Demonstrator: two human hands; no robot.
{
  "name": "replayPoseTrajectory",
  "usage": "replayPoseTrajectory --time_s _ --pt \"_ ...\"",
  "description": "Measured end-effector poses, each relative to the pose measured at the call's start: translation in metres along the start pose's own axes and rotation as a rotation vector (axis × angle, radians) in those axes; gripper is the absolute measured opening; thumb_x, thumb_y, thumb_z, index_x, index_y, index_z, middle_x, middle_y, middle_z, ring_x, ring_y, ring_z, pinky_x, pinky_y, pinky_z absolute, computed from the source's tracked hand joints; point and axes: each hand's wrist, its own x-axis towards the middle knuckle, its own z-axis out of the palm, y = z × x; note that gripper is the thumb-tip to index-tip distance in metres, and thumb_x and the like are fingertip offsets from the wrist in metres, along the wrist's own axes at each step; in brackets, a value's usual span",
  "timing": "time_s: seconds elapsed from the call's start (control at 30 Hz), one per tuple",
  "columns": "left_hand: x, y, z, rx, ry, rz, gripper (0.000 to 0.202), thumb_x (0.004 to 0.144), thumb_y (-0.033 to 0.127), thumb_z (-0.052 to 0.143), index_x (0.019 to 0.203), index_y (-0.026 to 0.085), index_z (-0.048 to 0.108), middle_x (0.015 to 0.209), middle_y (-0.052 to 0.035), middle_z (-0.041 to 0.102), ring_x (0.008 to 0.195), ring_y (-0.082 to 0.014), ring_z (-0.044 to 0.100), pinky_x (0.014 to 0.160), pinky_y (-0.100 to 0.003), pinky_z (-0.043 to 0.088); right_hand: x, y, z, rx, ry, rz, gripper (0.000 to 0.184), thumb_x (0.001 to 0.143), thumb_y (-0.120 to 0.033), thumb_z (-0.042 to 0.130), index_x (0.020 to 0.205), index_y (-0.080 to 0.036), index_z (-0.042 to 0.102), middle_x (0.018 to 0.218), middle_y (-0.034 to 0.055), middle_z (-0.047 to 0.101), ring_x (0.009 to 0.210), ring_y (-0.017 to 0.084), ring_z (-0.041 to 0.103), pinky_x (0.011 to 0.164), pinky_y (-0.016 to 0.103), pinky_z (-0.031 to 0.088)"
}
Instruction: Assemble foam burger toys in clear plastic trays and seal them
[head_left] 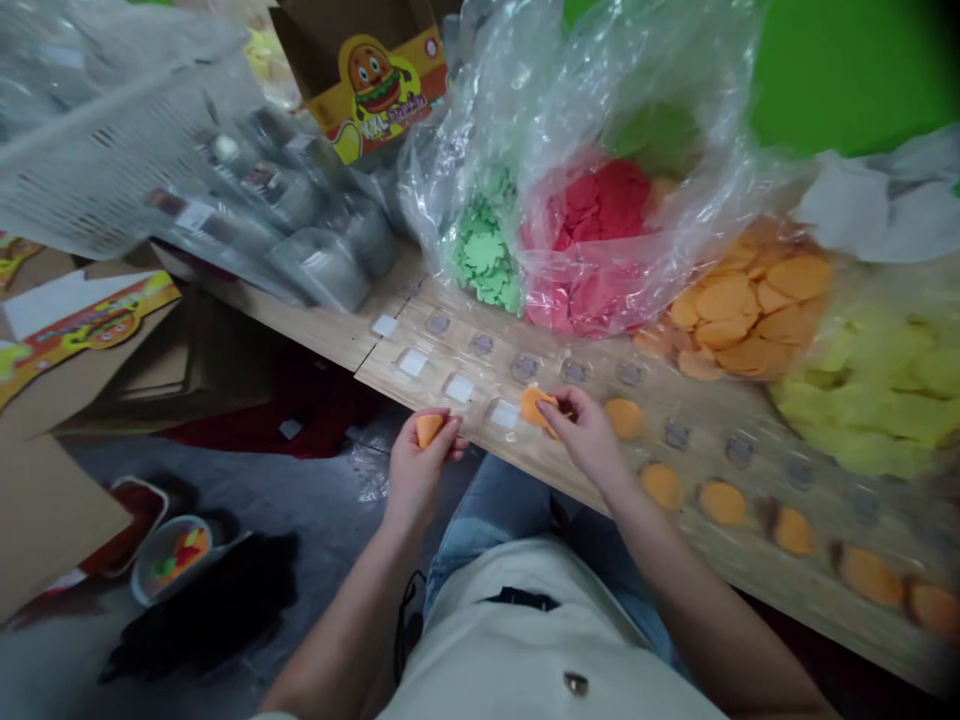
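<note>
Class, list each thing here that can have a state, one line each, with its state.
left hand: shut on orange piece
right hand: shut on orange disc, over the tray
tray: some slots filled with orange discs
clear bag: crumpled, holds green and red pieces

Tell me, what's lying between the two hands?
In the head view, a small white square lies on the wooden board between the left hand, pinching an orange piece, and the right hand, holding an orange disc.
</note>
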Motion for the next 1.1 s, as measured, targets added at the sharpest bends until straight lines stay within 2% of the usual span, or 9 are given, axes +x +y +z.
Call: replayPoseTrajectory --time_s 0.17,0.23,0.33,0.43,0.53,0.63,0.77,0.97,1.1 --pt "0.01 -0.002 -0.032 0.352 -0.112 0.138 0.027 0.073 0.033 0.059 0.095 0.017 0.058 0.08 -0.001 0.059 0.061 -0.0105 0.057 0.053 -0.021 0.045 0.017 -0.001 0.016 -0.333 -0.225 -0.18 0.012 0.076 -0.029 0.055 0.083 -0.02 0.058 0.073 -0.0009 0.059 0.065 0.012 0.052 0.059 0.023 0.039" --pt "0.008 0.0 -0.03 0.557 -0.229 0.305 0.025 0.077 0.021 0.051 0.101 0.019 0.058 0.097 -0.0045 0.06 0.082 -0.0157 0.059 0.071 -0.027 0.049 0.02 -0.001 0.027 -0.549 -0.199 -0.307 0.007 0.077 -0.023 0.055 0.081 -0.02 0.059 0.075 0.001 0.06 0.075 0.015 0.052 0.066 0.026 0.038" --pt "0.005 0.004 -0.018 0.845 -0.454 0.545 0.049 0.071 0.004 0.043 0.116 0.022 0.052 0.122 -0.0044 0.052 0.113 -0.0178 0.047 0.098 -0.033 0.037 0.021 0.0 0.036 -0.805 -0.183 -0.467 0.007 0.078 -0.02 0.053 0.082 -0.019 0.06 0.079 0.0047 0.063 0.087 0.021 0.049 0.075 0.032 0.036" --pt "0.005 0.005 -0.007 1.094 -0.575 0.573 0.054 0.075 0.007 0.042 0.126 0.025 0.043 0.13 -0.0047 0.046 0.114 -0.0187 0.047 0.095 -0.032 0.038 0.02 0.002 0.034 -0.831 -0.19 -0.489 0.019 0.078 -0.02 0.054 0.096 -0.019 0.06 0.086 0.0062 0.065 0.092 0.023 0.048 0.078 0.035 0.036" --pt "0.008 0.004 -0.001 1.273 -0.575 0.547 0.048 0.082 0.017 0.04 0.129 0.025 0.037 0.121 -0.0078 0.053 0.103 -0.0219 0.055 0.082 -0.033 0.045 0.022 0.003 0.026 -0.685 -0.2 -0.461 0.031 0.078 -0.019 0.053 0.109 -0.019 0.056 0.088 0.0044 0.065 0.093 0.021 0.049 0.079 0.033 0.038" --pt "0.01 0.006 0.001 1.322 -0.585 0.549 0.047 0.084 0.019 0.039 0.13 0.024 0.035 0.114 -0.0089 0.057 0.098 -0.0224 0.057 0.077 -0.031 0.045 0.024 0.003 0.023 -0.624 -0.179 -0.438 0.026 0.079 -0.017 0.051 0.105 -0.019 0.057 0.084 0.003 0.064 0.091 0.019 0.049 0.078 0.03 0.04" --pt "0.009 0.009 -0.005 1.159 -0.531 0.585 0.042 0.079 0.013 0.041 0.12 0.022 0.044 0.112 -0.0066 0.057 0.102 -0.0192 0.054 0.085 -0.029 0.042 0.02 -0.001 0.026 -0.759 -0.132 -0.508 0.023 0.081 -0.014 0.048 0.1 -0.018 0.059 0.092 0.0051 0.061 0.09 0.02 0.047 0.081 0.032 0.039" --pt "0.014 0.011 -0.026 0.893 -0.211 0.605 0.032 0.075 0.009 0.042 0.104 0.02 0.052 0.103 -0.0045 0.059 0.097 -0.0167 0.054 0.086 -0.029 0.041 0.011 -0.004 0.026 -1.045 -0.187 -0.596 0.016 0.083 -0.021 0.049 0.094 -0.018 0.06 0.092 0.0099 0.058 0.088 0.024 0.048 0.074 0.036 0.039" --pt "0.013 0.009 -0.028 0.879 -0.216 0.613 0.032 0.074 0.008 0.042 0.103 0.019 0.053 0.102 -0.0051 0.058 0.097 -0.0172 0.053 0.087 -0.03 0.041 0.013 -0.001 0.024 -0.826 -0.171 -0.551 0.017 0.086 -0.023 0.046 0.094 -0.019 0.06 0.093 0.007 0.062 0.09 0.02 0.052 0.078 0.033 0.04"
